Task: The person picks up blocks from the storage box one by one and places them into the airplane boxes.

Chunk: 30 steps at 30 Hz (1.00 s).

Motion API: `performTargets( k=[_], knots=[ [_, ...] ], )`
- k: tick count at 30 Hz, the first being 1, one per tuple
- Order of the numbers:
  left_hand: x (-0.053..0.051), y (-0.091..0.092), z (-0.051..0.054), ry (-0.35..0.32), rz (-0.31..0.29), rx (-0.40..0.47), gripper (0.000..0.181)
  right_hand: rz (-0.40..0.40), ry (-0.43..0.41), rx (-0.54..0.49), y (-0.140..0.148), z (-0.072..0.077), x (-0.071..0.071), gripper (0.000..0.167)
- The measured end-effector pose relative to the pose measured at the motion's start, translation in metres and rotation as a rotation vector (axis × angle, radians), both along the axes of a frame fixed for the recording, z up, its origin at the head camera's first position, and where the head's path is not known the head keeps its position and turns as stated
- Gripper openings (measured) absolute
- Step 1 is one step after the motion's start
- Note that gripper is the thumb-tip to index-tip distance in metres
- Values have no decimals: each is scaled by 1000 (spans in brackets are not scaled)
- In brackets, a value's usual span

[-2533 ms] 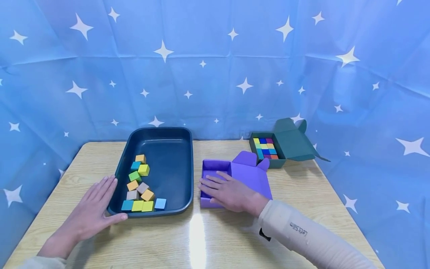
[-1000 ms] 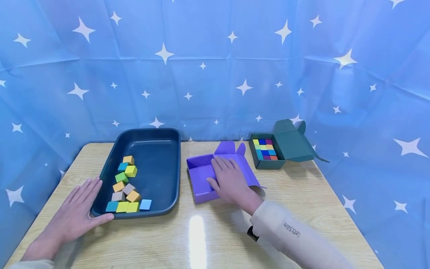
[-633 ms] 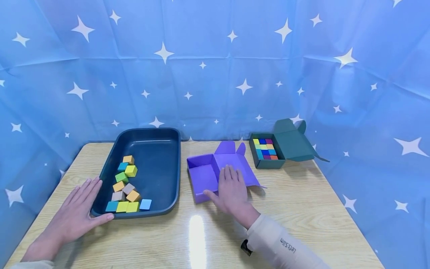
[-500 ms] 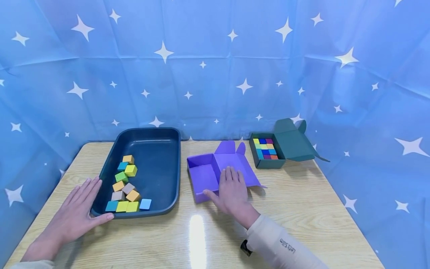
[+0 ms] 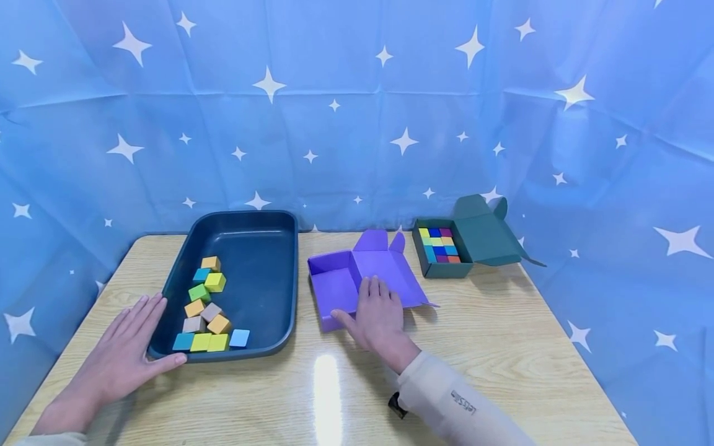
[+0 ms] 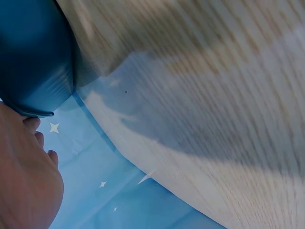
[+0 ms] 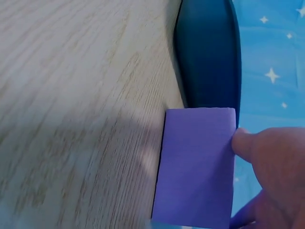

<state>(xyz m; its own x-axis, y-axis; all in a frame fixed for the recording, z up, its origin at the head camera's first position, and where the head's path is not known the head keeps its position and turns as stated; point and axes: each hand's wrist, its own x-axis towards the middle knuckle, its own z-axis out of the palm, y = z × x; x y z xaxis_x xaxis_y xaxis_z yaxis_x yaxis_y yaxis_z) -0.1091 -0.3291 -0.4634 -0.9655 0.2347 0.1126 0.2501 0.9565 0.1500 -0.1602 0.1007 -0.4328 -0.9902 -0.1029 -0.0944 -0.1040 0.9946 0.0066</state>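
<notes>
A dark blue tray (image 5: pixel 262 272) stands on the left of the table, with several coloured cubes along its left and front sides. My left hand (image 5: pixel 119 356) lies with straight fingers against the tray's left rim, its thumb at the front left corner. In the centre lies a purple box (image 5: pixel 334 291) with its lid folded out to the right; no cubes show inside. My right hand (image 5: pixel 379 316) rests over the box's front right part and lid, fingers straight, thumb at the front wall's top edge. In the right wrist view the thumb touches the purple wall (image 7: pixel 198 167).
A dark green box (image 5: pixel 449 271) stands at the back right, its lid folded out to the right, with several coloured cubes packed inside. Behind the table hangs a blue cloth (image 5: pixel 346 62) with white stars. A bright reflection lies on the wooden table (image 5: pixel 268 402) near the front.
Tray and purple box have moved left, and the box has turned slightly. My left hand has shifted left with the tray. My right hand has moved from the box's inside onto its front right part.
</notes>
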Motion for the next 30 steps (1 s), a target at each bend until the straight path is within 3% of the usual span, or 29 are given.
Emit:
performTargets(
  k=[12,30],
  knots=[
    [-1,-3,1,-5,-13,17,110,-79,-6,18,-14,0,-8,105],
    [0,-2,3,-5,-24,35,109,-106,-2,-43,-14,-1,-8,104]
  ],
)
